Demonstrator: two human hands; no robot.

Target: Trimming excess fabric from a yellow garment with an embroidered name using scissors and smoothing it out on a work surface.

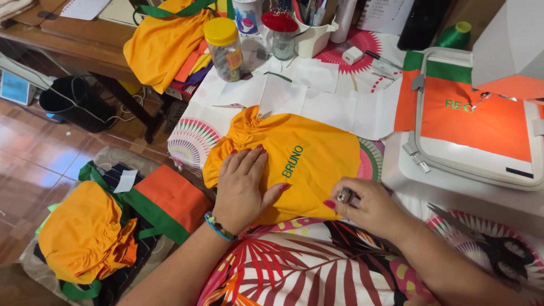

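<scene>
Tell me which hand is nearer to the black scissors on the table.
Right. The right hand pinches a small metal tool at the yellow garment's lower edge, close to the black scissors. The left hand lies flat on the garment, farther away.

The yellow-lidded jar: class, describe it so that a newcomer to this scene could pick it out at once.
Start at the table spread with white paper sheets, and look to its far left end, beside the heap of orange cloth. The jar stands upright there, clear plastic with small mixed bits inside. Its yellow lid sets it apart from the red-topped glass jar nearby.
</scene>
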